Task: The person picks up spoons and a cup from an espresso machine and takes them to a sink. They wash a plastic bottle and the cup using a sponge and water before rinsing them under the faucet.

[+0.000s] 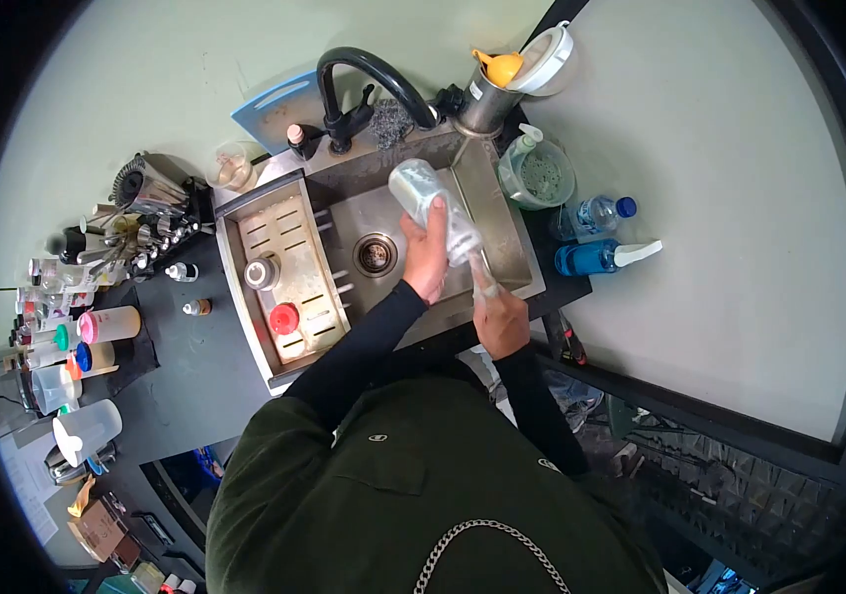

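Observation:
My left hand (pixel 427 255) is wrapped around a clear, soapy bottle (pixel 417 181), tilted over the right part of the steel sink (pixel 349 205). White foam coats the bottle's lower end. My right hand (pixel 501 324) is closed around a pale, foam-covered stick-like handle (pixel 483 269) that meets the bottle's mouth; whether its far end is inside is hidden by suds. A metal drain (pixel 376 255) lies left of my left hand. On the slotted drying tray (pixel 284 233) stand a red cap (pixel 283 318) and a grey-white round container (pixel 262 273).
A black faucet (pixel 374 61) arches over the sink's back edge. Right of the sink are a soapy tub (pixel 555 176), a water bottle (pixel 596 213) and a blue spray bottle (pixel 586 258). Many bottles, including a pink-lidded jar (pixel 111 325), crowd the left counter (pixel 195 361).

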Action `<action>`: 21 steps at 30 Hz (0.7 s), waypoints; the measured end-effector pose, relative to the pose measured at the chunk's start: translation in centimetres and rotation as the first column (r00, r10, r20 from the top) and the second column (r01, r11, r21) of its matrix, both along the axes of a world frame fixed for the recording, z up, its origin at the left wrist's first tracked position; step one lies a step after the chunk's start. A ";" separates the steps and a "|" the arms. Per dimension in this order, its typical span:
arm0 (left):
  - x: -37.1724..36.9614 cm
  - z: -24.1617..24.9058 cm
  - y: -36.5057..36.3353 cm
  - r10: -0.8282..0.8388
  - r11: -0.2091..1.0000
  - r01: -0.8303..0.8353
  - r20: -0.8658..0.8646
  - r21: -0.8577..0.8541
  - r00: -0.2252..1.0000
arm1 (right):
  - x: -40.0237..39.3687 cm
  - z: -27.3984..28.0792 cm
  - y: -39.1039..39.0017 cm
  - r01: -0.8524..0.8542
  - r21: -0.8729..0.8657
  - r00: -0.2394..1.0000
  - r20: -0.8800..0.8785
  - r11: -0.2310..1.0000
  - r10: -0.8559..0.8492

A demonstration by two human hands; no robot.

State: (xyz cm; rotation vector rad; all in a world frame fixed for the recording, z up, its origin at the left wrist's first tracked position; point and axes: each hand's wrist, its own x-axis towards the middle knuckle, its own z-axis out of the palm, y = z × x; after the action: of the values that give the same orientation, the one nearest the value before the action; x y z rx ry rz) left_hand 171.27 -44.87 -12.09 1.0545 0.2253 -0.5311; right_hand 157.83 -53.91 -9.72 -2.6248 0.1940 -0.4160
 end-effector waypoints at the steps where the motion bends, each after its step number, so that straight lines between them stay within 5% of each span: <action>1: 0.2 0.3 0.3 -0.017 1.000 0.016 -0.011 -0.019 1.000 | -0.3 0.7 0.2 -0.004 0.002 1.000 -0.017 1.000 0.004; 11: 0.2 0.0 1.2 -0.051 0.997 0.050 -0.036 -0.052 0.998 | 1.1 0.1 -1.2 -0.054 -0.105 0.981 -0.191 0.993 0.033; 15: 0.3 -0.4 1.7 -0.035 0.997 0.033 -0.034 -0.063 0.999 | 1.2 0.6 -0.8 -0.095 -0.024 0.962 -0.259 0.995 0.086; 19: 0.9 -0.8 1.9 0.030 0.992 -0.042 -0.103 -0.116 0.994 | 0.1 0.8 -0.6 -0.146 0.038 0.989 0.001 0.989 0.146; 21: 1.7 -0.8 2.8 -0.189 0.967 0.173 -0.073 -0.189 0.979 | 0.1 0.7 -0.9 -0.189 0.029 0.981 0.054 0.982 0.187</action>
State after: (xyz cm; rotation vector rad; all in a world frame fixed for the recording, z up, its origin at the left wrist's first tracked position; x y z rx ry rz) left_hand 172.97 -42.11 -12.85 0.8780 0.1569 -0.7514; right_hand 157.97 -54.76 -9.02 -2.5665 -0.0635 -0.4096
